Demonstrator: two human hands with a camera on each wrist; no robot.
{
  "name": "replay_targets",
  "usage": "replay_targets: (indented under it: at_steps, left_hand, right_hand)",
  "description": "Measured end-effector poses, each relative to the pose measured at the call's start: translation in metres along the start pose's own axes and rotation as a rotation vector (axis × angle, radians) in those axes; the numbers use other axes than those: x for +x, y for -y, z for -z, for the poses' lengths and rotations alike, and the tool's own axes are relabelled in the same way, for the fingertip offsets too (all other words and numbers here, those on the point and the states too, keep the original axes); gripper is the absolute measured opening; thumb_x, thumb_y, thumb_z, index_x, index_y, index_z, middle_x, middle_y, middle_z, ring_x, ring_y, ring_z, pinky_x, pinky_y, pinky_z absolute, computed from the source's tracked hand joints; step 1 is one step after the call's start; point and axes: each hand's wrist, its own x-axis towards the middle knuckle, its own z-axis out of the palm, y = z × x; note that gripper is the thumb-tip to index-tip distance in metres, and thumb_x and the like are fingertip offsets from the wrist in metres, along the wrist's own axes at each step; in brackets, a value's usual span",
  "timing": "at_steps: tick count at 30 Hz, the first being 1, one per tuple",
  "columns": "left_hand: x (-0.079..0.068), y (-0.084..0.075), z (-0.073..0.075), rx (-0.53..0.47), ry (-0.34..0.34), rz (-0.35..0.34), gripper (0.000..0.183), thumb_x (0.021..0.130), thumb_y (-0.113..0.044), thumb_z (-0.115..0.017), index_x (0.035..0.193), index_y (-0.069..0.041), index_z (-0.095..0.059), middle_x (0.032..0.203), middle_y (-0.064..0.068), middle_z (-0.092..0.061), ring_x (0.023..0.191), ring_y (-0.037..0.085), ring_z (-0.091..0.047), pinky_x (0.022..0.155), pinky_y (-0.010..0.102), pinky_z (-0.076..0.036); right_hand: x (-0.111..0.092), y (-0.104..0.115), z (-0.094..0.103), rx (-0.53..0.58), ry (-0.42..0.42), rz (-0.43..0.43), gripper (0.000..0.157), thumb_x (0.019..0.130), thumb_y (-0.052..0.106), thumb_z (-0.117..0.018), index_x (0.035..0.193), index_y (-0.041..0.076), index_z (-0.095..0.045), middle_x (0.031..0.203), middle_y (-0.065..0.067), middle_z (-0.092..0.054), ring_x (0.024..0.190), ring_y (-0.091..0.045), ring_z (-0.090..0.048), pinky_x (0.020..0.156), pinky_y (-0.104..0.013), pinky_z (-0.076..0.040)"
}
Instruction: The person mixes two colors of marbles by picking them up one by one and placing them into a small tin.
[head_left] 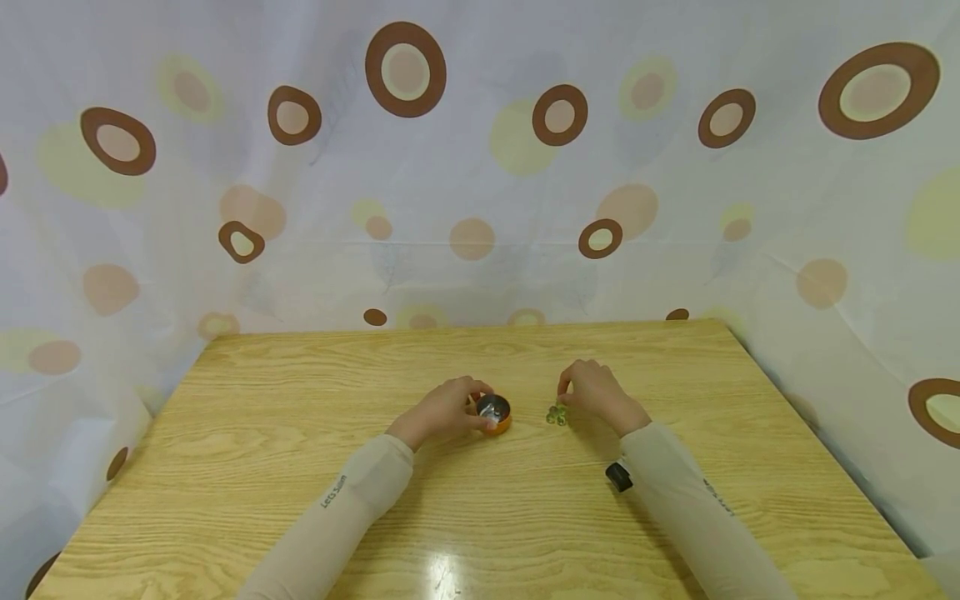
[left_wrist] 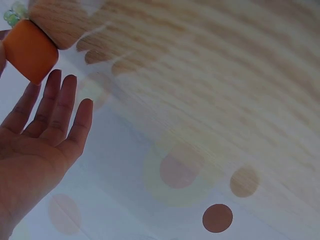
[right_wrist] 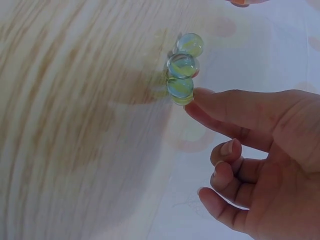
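A small round orange bowl (head_left: 502,426) with a shiny dark inside stands on the wooden table, its side also showing as an orange wall (left_wrist: 31,52) in the left wrist view. My left hand (head_left: 447,407) holds it, thumb at the near side and fingertips at the far side. To the right of the bowl, several clear glass marbles (right_wrist: 183,65) with yellow-green and blue swirls sit in a tight cluster. Thumb and forefinger of my right hand (head_left: 595,390) pinch the nearest marble (right_wrist: 182,98); the other fingers curl in loosely.
The wooden table (head_left: 315,375) reaches back to a white curtain (head_left: 450,183) with brown and yellow circle patterns, which also hangs along both sides. A small black device (head_left: 618,477) sits at my right wrist, by the pale sleeve (head_left: 675,483).
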Motion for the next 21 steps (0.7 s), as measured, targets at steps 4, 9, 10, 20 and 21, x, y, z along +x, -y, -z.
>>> replay_targets:
  at_steps: [4,9,10,20,21]
  left_hand:
    - [-0.0002,-0.0006,-0.0004,-0.007,0.004,0.003,0.05,0.087,-0.029,-0.074,0.131,-0.01,-0.058,0.116,0.011,-0.058,0.093,0.021,-0.058,0.083,0.038,-0.049]
    - [0.0004,-0.0001,-0.0009,0.006,0.0,-0.005,0.05,0.087,-0.03,-0.073,0.13,-0.01,-0.058,0.115,0.011,-0.058,0.094,0.022,-0.058,0.084,0.039,-0.049]
    - [0.0008,0.0003,-0.0011,0.011,-0.002,-0.007,0.05,0.087,-0.03,-0.073,0.13,-0.01,-0.059,0.115,0.011,-0.059,0.094,0.022,-0.058,0.084,0.039,-0.049]
    - [0.0016,0.0015,-0.0009,0.016,-0.003,-0.006,0.05,0.087,-0.03,-0.073,0.13,-0.01,-0.059,0.115,0.011,-0.059,0.094,0.022,-0.059,0.084,0.038,-0.049]
    - [0.0015,0.0013,-0.0008,0.012,-0.002,-0.004,0.05,0.087,-0.03,-0.073,0.13,-0.01,-0.058,0.115,0.011,-0.059,0.094,0.022,-0.059,0.084,0.038,-0.049]
  right_hand:
    - [0.0002,-0.0003,-0.0005,-0.011,-0.003,-0.001,0.005,0.084,0.011,-0.074,0.08,0.009,-0.074,0.1,-0.016,-0.069,0.091,-0.039,-0.062,0.08,-0.055,-0.047]
    - [0.0004,-0.0012,-0.0009,-0.036,-0.02,0.001,0.006,0.084,0.012,-0.074,0.079,0.009,-0.074,0.097,-0.015,-0.069,0.09,-0.039,-0.062,0.078,-0.055,-0.047]
    - [0.0003,-0.0013,-0.0007,-0.037,-0.023,-0.001,0.006,0.084,0.012,-0.074,0.079,0.009,-0.074,0.097,-0.015,-0.069,0.09,-0.039,-0.062,0.078,-0.056,-0.047]
    - [-0.0006,-0.0008,0.0018,-0.047,-0.01,-0.016,0.008,0.085,0.014,-0.074,0.081,0.007,-0.074,0.098,-0.016,-0.068,0.091,-0.039,-0.061,0.078,-0.055,-0.047]
    - [-0.0006,-0.0003,0.0021,-0.046,-0.007,-0.017,0.008,0.085,0.014,-0.074,0.081,0.007,-0.075,0.098,-0.016,-0.068,0.09,-0.039,-0.061,0.078,-0.054,-0.048]
